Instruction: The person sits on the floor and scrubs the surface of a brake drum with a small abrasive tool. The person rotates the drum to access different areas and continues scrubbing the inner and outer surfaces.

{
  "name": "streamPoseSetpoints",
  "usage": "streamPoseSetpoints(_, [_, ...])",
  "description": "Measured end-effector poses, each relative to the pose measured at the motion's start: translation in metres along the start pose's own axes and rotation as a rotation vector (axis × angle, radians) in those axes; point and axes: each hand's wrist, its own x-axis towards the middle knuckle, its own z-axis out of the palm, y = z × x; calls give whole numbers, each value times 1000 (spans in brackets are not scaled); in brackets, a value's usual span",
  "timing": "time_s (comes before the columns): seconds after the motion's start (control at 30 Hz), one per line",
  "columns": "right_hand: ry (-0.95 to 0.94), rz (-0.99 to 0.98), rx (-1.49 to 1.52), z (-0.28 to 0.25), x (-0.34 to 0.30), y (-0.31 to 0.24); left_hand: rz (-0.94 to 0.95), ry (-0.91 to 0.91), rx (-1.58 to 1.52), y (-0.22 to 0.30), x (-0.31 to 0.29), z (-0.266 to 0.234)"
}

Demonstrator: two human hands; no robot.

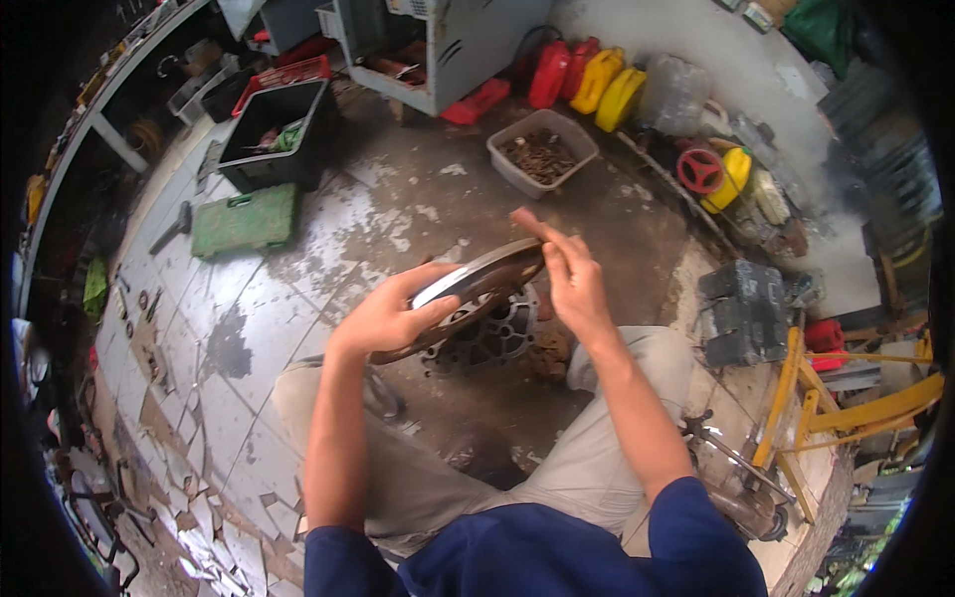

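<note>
A round metal disc [479,269] with a shiny rim and cut-outs is held tilted in front of me. My left hand [403,306] grips its left side, with the thumb over the near face and the fingers behind. At the disc's upper right edge, my right hand [574,284] is closed on a reddish-brown strip [525,219] that looks like sandpaper; its free end sticks up past the fingers. Below the disc, between my legs, a dark round metal part [487,338] with several holes sits low near the floor, partly hidden by the disc and left hand.
Ahead stands a whitish tub [542,181] of small rusty parts. Left of it are a green case [244,221] and a black crate [274,164]. Red and yellow jugs [597,78] line the wall. To my right are a black box [744,313], a floor jack [741,497] and a yellow frame [811,408].
</note>
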Motion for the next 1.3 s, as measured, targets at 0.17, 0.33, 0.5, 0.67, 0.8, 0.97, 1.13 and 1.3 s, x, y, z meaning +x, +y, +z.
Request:
streamPoseSetpoints(0.17, [77, -319, -220, 8, 0, -3, 24, -7, 51, -4, 2, -4])
streamPoseSetpoints(0.33, [-70, 19, -296, -8, 4, -6, -30, 26, 32, -3, 2, -1])
streamPoseSetpoints(0.5, [-104, -47, -55, -10, 4, -6, -68, -14, 24, 2, 1, 0])
streamPoseSetpoints(0.67, [-224, 130, -41, -23, 8, 0, -51, 65, 46, -12, 6, -3])
streamPoseSetpoints(0.8, [-209, 4, 97, -17, 4, 5, -58, 84, 49, -16, 8, -4])
streamPoseSetpoints(0.97, [-96, -63, -34, 3, -1, 15, -6, 84, 17, -19, 7, -2])
streamPoseSetpoints(1.13, [-144, 150, 155, -1, 10, 27, -76, 89, 21, -24, 7, -6])
streamPoseSetpoints(1.3, [-47, -86, 177, 6, 3, 17, 0, 78, 21, -27, 7, -3])
